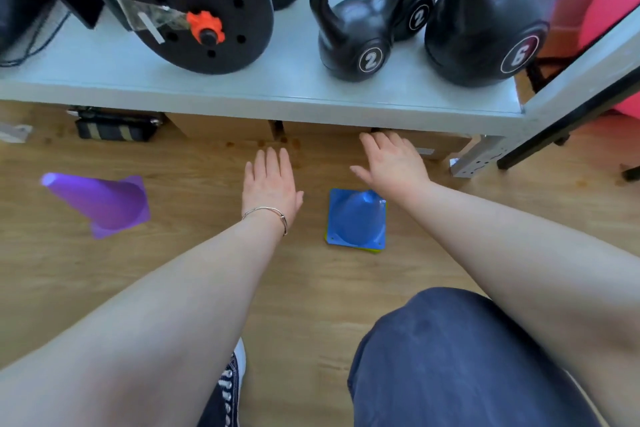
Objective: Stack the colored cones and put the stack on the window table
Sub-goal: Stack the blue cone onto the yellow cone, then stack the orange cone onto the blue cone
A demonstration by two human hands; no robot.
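- The left hand (270, 182) hovers flat and palm-down over the wooden floor (173, 270), fingers stretched out and close together, holding nothing.
- A thin silver bracelet (268, 213) circles the left wrist.
- The right hand (393, 161) is also spread open and empty, palm down, fingers pointing far toward the underside of the bench (242, 94).
- A blue cone (358, 220) stands upright on the floor between the two forearms, just near of the right hand and right of the left hand; neither hand touches it.
- A yellow-green edge (370, 250) peeks out beneath the blue cone's base, so it sits on top of at least one other cone.
- A purple cone (100, 201) lies tipped on its side on the floor, well apart to the left, its narrow tip pointing left.
- On the pale bench at the far side stand two small black kettlebells (356, 38) marked 2, a larger kettlebell (491, 24) marked 6 to their right, and black weight plates (194, 3) with orange collars to the left.
- Cardboard boxes (225, 126) sit under the bench.
- A knee in dark trousers (450, 357) fills the near right.
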